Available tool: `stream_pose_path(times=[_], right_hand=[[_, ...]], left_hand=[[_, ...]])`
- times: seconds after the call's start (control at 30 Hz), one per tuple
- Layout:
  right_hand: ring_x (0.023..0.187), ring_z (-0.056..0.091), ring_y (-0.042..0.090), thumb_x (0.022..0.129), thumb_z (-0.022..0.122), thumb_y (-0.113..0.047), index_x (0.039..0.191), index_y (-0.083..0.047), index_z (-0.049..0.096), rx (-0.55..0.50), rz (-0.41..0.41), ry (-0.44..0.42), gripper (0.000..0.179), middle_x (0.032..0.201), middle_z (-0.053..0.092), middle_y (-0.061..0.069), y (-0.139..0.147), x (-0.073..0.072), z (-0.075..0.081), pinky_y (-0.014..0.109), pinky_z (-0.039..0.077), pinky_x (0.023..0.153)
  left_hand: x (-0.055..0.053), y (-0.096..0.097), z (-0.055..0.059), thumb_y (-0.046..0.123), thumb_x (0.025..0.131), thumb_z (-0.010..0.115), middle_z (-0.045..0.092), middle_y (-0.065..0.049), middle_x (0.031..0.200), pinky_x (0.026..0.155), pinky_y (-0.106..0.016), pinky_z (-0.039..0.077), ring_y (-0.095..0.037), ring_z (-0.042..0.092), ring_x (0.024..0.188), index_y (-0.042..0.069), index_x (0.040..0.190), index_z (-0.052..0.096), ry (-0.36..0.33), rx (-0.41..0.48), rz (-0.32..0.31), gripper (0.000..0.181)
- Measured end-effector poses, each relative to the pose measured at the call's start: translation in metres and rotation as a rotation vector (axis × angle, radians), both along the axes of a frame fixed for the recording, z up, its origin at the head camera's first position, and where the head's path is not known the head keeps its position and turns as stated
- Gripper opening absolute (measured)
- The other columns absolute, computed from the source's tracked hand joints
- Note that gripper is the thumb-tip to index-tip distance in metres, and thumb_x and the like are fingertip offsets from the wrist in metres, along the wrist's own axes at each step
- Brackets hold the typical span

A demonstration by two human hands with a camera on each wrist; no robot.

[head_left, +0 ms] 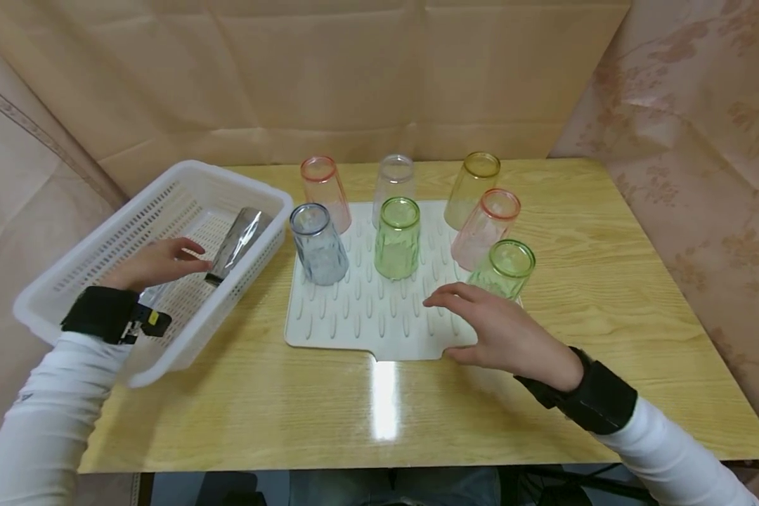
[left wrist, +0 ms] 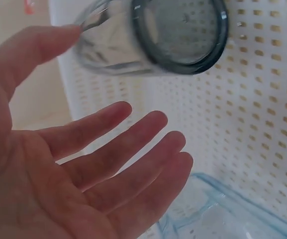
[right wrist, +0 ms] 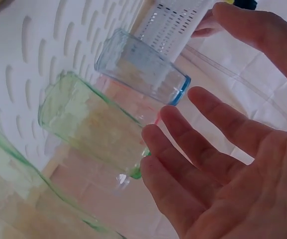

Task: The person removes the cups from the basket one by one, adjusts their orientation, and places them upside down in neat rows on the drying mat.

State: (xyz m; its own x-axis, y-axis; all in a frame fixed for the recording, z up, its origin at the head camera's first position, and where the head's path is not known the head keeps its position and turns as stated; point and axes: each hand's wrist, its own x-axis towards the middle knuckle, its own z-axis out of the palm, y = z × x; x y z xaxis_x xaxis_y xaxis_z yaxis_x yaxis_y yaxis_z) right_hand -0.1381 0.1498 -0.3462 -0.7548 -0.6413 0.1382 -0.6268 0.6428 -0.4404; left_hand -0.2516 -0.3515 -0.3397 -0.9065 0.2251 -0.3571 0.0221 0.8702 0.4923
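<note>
In the head view my left hand point(head_left: 158, 263) is inside the white plastic basket point(head_left: 192, 167), fingers loosely extended beside a smoky grey glass point(head_left: 242, 242) that lies tilted there. The left wrist view shows the thumb tip at this glass; whether it touches, I cannot tell. Below the fingers is part of a pale blue glass point(left wrist: 223, 211). My right hand point(head_left: 500, 327) hovers over the front right of a white drying mat point(head_left: 379, 327), fingers spread and holding nothing. Nearest to it is an upside-down green glass point(head_left: 504, 267), partly hidden behind the hand.
Several more upturned glasses stand on the mat: blue point(head_left: 320, 246), green point(head_left: 397, 242), pink point(head_left: 326, 193), colourless point(head_left: 395, 184), yellow point(head_left: 471, 193) and another pink point(head_left: 485, 228). The wooden table point(head_left: 278, 414) ends at a front edge near the person.
</note>
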Motion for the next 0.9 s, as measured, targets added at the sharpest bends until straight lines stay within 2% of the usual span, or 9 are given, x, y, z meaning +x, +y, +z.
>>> stream_pose_path(times=[0.17, 0.4, 0.57, 0.73, 0.9], right_hand=[[0.111, 0.056, 0.023, 0.069, 0.083, -0.012, 0.122, -0.008, 0.06, -0.055, 0.003, -0.005, 0.058, 0.124, 0.057, 0.006, -0.001, 0.004, -0.009, 0.038, 0.05, 0.084], [0.113, 0.055, 0.023, 0.072, 0.082, -0.012, 0.124, -0.009, 0.06, -0.067, -0.041, -0.06, 0.057, 0.126, 0.057, 0.006, -0.002, 0.01, -0.024, 0.039, 0.05, 0.084], [0.113, 0.055, 0.024, 0.072, 0.085, -0.016, 0.124, -0.009, 0.059, -0.069, -0.068, -0.063, 0.059, 0.125, 0.058, 0.007, 0.0, 0.015, -0.033, 0.04, 0.051, 0.084], [0.112, 0.056, 0.025, 0.072, 0.085, -0.018, 0.126, -0.009, 0.058, -0.062, -0.096, -0.082, 0.061, 0.125, 0.057, 0.009, 0.002, 0.02, -0.041, 0.041, 0.052, 0.083], [0.109, 0.058, 0.024, 0.071, 0.086, -0.018, 0.125, -0.009, 0.059, -0.068, -0.116, -0.082, 0.062, 0.124, 0.057, 0.009, 0.006, 0.024, -0.049, 0.041, 0.052, 0.082]], left_hand=[[-0.003, 0.007, -0.005, 0.041, 0.095, 0.057, 0.048, -0.037, 0.128, 0.087, -0.056, 0.043, -0.049, 0.049, 0.114, -0.011, 0.134, 0.041, -0.037, -0.064, -0.061, 0.067], [-0.011, 0.013, -0.018, 0.023, 0.097, 0.056, 0.047, -0.043, 0.124, 0.093, -0.056, 0.042, -0.052, 0.047, 0.115, -0.019, 0.135, 0.028, -0.104, 0.029, -0.129, 0.063], [-0.014, 0.013, -0.023, 0.018, 0.094, 0.058, 0.052, -0.042, 0.116, 0.091, -0.055, 0.043, -0.05, 0.052, 0.11, -0.02, 0.131, 0.03, -0.074, -0.007, -0.155, 0.06], [-0.018, 0.015, -0.023, 0.021, 0.09, 0.061, 0.057, -0.036, 0.108, 0.085, -0.048, 0.045, -0.041, 0.056, 0.1, -0.02, 0.127, 0.031, -0.077, -0.073, -0.184, 0.063], [-0.022, 0.017, -0.023, 0.022, 0.089, 0.064, 0.055, -0.032, 0.109, 0.081, -0.046, 0.046, -0.037, 0.054, 0.096, -0.02, 0.126, 0.032, -0.085, -0.066, -0.196, 0.065]])
